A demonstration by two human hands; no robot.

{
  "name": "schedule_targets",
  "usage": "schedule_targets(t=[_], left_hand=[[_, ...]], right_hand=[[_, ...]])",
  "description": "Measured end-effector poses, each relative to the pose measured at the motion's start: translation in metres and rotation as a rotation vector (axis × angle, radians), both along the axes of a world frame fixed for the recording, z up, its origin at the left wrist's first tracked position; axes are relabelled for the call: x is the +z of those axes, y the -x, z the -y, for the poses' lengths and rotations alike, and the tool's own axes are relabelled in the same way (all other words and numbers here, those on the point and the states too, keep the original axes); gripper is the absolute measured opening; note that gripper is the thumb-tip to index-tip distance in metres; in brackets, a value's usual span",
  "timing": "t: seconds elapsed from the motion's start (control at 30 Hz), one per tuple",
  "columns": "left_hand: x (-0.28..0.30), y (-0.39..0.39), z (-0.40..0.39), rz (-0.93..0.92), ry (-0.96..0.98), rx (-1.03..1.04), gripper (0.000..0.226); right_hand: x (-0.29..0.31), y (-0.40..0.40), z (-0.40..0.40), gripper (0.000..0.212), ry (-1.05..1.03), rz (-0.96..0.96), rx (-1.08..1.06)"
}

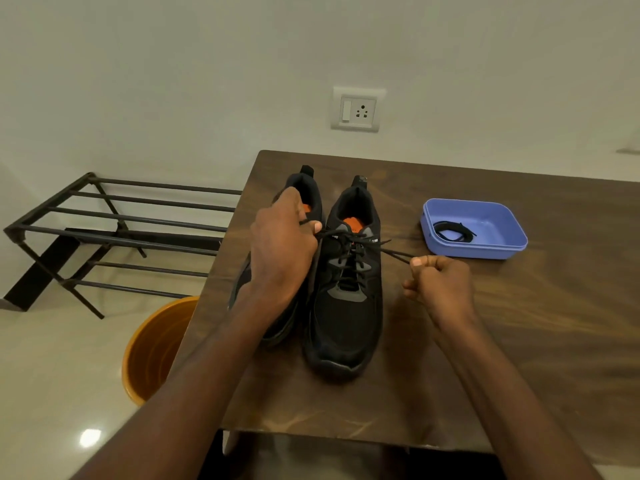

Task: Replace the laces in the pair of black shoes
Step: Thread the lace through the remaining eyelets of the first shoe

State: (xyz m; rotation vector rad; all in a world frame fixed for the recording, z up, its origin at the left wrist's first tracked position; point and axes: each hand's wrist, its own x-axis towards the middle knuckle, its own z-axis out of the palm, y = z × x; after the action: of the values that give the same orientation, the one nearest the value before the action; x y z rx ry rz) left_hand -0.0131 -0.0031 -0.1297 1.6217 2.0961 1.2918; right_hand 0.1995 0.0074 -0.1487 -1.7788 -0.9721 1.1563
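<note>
1. Fingers of left hand pinch one lace end; right hand, curled, pinches the other end, drawn taut.
2. Lace threaded through right-side black shoe on counter.
3. Judged: cord thin, limp, light; grip near tips.
4. Coiled lace lies in blue tray.

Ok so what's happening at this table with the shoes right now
A person is working on the lace of the right-hand black shoe, one of a pair standing on a wooden table. The left hand pinches one lace end and the right hand pinches the other, pulling them apart sideways. The lace is threaded through the eyelets. The other shoe is mostly hidden behind the left arm. One coiled black lace lies in a blue tray nearby.
</note>
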Motion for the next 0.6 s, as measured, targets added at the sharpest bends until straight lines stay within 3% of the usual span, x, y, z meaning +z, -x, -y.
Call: schedule_targets(t=[0.07,0.1,0.17,0.27,0.4,0.6], left_hand=[[0.004,0.001,0.006,-0.097,0.000,-0.026,0.021],[0.006,0.004,0.010,-0.176,-0.002,-0.019,0.029],[0.008,0.011,0.018,-0.238,0.039,0.055,0.046],[-0.004,0.014,0.034,-0.207,0.264,0.154,0.069],[-0.025,0.005,0.054,-0.158,0.489,0.096,0.091],[-0.024,-0.007,0.074,-0.187,0.483,0.161,0.093]], right_hand=[[0.001,0.002,0.003,0.019,0.034,-0.048,0.057],[0.002,0.004,0.006,0.030,0.016,-0.013,0.079],[0.005,0.010,0.014,0.048,-0.118,0.204,0.103],[0.008,0.033,0.034,0.056,-0.348,0.450,0.212],[-0.012,0.062,0.059,0.089,-0.359,0.625,0.455],[-0.013,0.053,0.045,0.091,-0.281,0.618,0.469]])
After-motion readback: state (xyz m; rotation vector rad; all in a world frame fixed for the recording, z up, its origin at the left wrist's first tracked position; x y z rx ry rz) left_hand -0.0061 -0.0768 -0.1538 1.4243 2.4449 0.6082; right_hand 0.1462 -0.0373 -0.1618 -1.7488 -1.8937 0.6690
